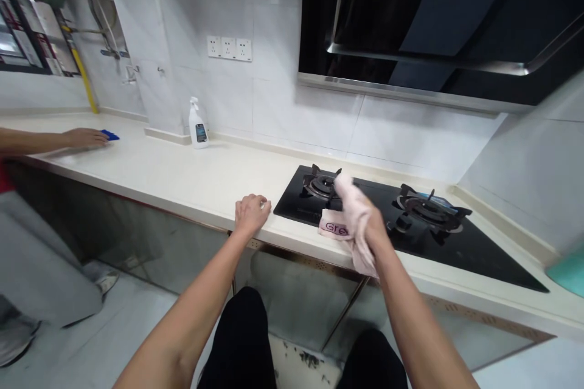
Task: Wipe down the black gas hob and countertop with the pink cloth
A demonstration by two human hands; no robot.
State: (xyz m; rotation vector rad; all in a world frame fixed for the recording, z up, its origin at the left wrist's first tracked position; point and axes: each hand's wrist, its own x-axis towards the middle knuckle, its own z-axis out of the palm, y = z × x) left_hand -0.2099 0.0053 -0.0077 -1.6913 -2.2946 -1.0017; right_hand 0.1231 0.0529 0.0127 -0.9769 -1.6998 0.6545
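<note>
My right hand (371, 228) grips a pale pink cloth (349, 219) with dark lettering, held at the front left edge of the black glass gas hob (456, 246). The cloth drapes over the hand and hides most of the fingers. Just behind it sits the hob's left burner (322, 182); the right burner (429, 209) lies further off. My left hand (250, 213) rests on the front edge of the cream countertop (182, 176), fingers curled against it, holding nothing.
A white spray bottle (198, 124) stands by the tiled wall. At far left another person's hand (86, 138) presses a blue cloth (110, 134) on the counter. A black range hood (433, 18) hangs above the hob. A teal object (570, 270) lies at the right edge.
</note>
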